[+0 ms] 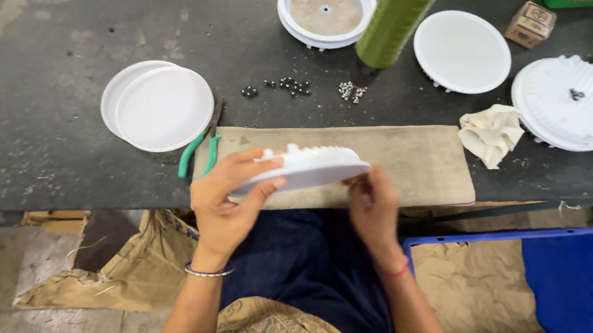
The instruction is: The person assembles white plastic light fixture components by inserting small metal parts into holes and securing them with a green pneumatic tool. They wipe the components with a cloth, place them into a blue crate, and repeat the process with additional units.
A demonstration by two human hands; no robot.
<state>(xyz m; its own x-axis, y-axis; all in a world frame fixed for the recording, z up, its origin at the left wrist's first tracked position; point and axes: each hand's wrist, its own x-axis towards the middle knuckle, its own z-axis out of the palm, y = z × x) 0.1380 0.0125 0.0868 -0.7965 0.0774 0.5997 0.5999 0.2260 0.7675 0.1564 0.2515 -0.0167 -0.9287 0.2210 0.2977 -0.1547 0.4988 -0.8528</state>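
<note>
I hold a round white finned lamp housing [310, 167] edge-on, just above a tan cloth pad [413, 163] at the near edge of a dark workbench [47, 120]. My left hand [226, 198] grips its left rim, thumb underneath and fingers on top. My right hand [373, 201] pinches the right rim from below. Both wrists wear thin bands.
Green-handled pliers [199, 148] lie left of the pad by two stacked white discs [159, 108]. Several small screws [295, 86] are scattered behind. More white housings [327, 10], [570, 102], a white disc [462, 51], a green cylinder [400, 16], a crumpled rag [492, 132], a small box [530, 24] and a blue crate [570, 273] surround me.
</note>
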